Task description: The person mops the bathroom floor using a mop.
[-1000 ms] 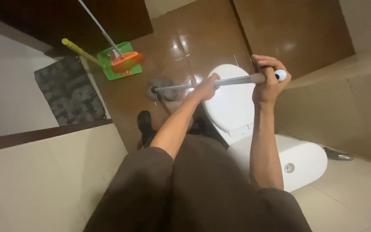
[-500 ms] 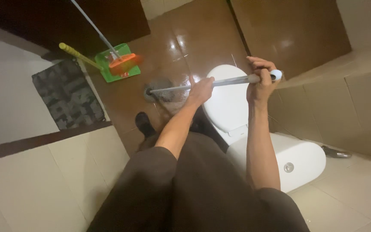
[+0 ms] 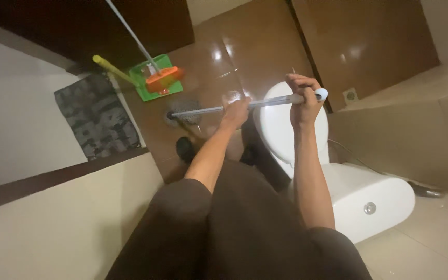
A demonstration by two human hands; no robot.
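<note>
Since the earlier frame, mop head (image 3: 185,113) sits closer to the feet and nearer the green dustpan; both hands have shifted up and left along with the pole, and more of the toilet tank shows at lower right.

Left hand (image 3: 236,111) wraps the metal mop handle (image 3: 208,109) partway down the shaft, fingers curled shut around it. Right hand (image 3: 303,98) clamps the top of the same handle just below its pale rounded end cap (image 3: 321,94), fist closed, knuckles up. Handle runs nearly level across the view, from the cap down to the grey mop head on the glossy brown floor tiles (image 3: 234,46).

White toilet (image 3: 291,129), lid down, lies directly under the right forearm; its tank (image 3: 374,199) is at lower right with a round flush button on top. Green dustpan (image 3: 154,80) with an orange brush and a yellow-handled tool stands beyond the mop head, near it but apart. Dark patterned mat (image 3: 97,116) lies left of the dustpan. Dark shoe (image 3: 185,149) shows just below the mop head. Brown garment fills the lower centre.
</note>
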